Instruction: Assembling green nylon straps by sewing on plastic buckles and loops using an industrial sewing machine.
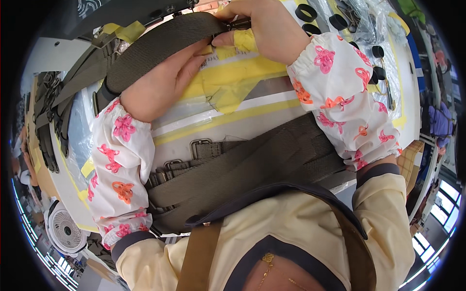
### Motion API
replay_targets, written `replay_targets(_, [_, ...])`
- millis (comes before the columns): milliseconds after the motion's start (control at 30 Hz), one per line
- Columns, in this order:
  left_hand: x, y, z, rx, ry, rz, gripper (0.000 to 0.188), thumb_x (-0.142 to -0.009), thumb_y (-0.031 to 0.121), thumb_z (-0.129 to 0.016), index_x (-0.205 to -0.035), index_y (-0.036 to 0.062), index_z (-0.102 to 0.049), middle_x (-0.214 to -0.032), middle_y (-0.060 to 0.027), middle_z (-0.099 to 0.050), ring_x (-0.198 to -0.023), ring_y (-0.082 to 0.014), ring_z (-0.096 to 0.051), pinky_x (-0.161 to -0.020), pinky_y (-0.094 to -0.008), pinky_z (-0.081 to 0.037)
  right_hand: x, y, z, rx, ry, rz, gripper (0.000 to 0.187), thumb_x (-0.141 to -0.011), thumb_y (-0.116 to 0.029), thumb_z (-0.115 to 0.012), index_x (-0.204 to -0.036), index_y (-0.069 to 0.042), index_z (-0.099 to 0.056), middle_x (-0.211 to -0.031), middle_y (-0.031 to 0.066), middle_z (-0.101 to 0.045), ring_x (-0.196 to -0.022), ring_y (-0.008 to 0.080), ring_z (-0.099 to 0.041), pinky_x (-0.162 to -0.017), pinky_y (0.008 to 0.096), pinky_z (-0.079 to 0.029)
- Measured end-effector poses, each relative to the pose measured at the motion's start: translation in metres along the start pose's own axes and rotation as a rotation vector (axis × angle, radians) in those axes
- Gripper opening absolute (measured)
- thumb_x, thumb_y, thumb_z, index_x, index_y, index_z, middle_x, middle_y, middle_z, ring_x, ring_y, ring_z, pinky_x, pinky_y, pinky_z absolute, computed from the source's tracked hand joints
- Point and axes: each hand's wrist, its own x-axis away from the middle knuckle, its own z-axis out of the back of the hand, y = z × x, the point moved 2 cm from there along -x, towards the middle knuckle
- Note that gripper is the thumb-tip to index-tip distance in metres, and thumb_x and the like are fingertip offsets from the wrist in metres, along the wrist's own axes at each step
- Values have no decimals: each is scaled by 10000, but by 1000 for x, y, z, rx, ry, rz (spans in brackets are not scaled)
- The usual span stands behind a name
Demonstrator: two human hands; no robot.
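A wide olive-grey webbing strap (160,43) arches across the far side of the table, in front of a dark machine. My left hand (158,89) holds it from the near side, the fingers partly hidden beneath the band. At the strap's right end, my right hand (274,31) pinches the webbing between thumb and fingers, beside a small dark metal fitting (239,23). Yellow tape (245,40) wraps one digit of that hand. Close to my body lies a pile of similar straps (242,165) with metal buckles (201,144) along its far edge.
A dark machine part (131,17) spans the far edge. Several black rings (338,22) stand at the right on plastic sheeting. More straps with buckles (48,106) hang at the left. Yellow tape and clear film (223,87) cover the tabletop. A white fan (66,228) stands lower left.
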Motion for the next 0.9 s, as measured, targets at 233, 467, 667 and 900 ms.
replay_targets(233, [2,-1,2,27,-62,31,238,-875,174,-542,-1080,69,-603,-932,-117,-629,-835,-268,-598,-756,-337,-468,0,5,-6,52,-16,242,258,-693,-51,-653,-934,6,-584,-845,175,-540,-726,369,-544,-666,403,-457])
replay_targets(467, [11,-6,-7,129,-90,108,251,-891,145,-519,-1121,68,-585,-914,-141,-622,-814,-289,-600,-752,-335,-470,13,0,-30,456,55,325,257,-707,-9,-634,-958,21,-582,-937,117,-615,-750,258,-598,-648,311,-505])
replay_targets(667, [12,-1,-1,-64,-71,67,213,-801,120,-551,-994,31,-562,-873,-119,-620,-711,-294,-619,-573,-370,-487,14,-18,-28,495,8,250,245,-689,-10,-592,-929,10,-634,-974,75,-649,-860,241,-607,-675,311,-519])
replay_targets(900, [4,11,13,-449,239,-217,286,-659,101,-596,-930,11,-625,-942,-54,-614,-849,-191,-567,-732,-310,-475,16,-20,-33,586,-4,243,242,-689,-41,-563,-921,-7,-623,-1053,65,-629,-900,219,-582,-747,329,-469])
